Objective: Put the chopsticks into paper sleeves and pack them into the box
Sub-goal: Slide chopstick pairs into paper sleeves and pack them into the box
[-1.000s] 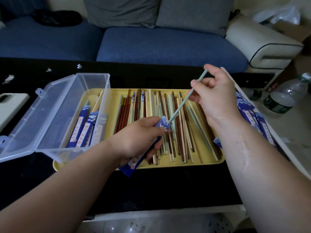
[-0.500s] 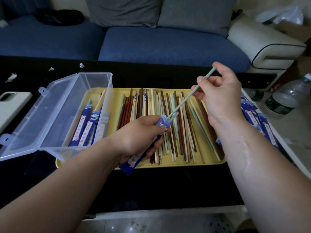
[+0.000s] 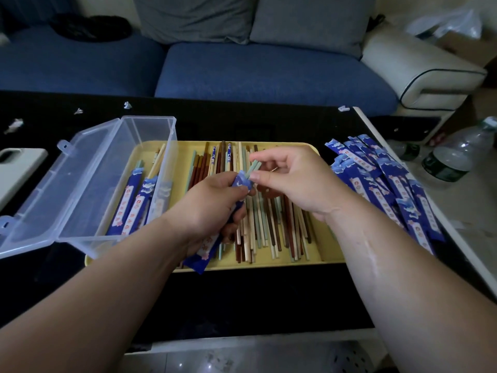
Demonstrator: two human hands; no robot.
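Now my left hand [image 3: 215, 200] grips the blue paper sleeve [image 3: 240, 181] over the yellow tray [image 3: 269, 265]; fingers [image 3: 255, 176] of my right hand [image 3: 293, 181] pinch the 2 green chopsticks [image 3: 254, 167], nearly all inside it. Sleeving is underway; next I'd push them home, then lay the pack in the clear box [image 3: 150, 130].

I hold a blue paper sleeve [image 3: 202, 255], printed with white clouds and a pink-flowered label, slantwise in my left hand [image 3: 212, 208], its open end pointing up and away from me. A pair of pale green chopsticks [image 3: 255, 166] sits nearly all the way inside it. Only their short ends stick out, pinched in my right hand [image 3: 290, 181]. Beneath my grip lie the loose chopsticks [image 3: 271, 230], brown, cream and green, roughly parallel. Left of my grip stands the clear plastic box [image 3: 150, 125], lid open, with a few filled sleeves [image 3: 135, 203] lying lengthwise inside. Right of my grip is a pile of sleeves [image 3: 390, 189].
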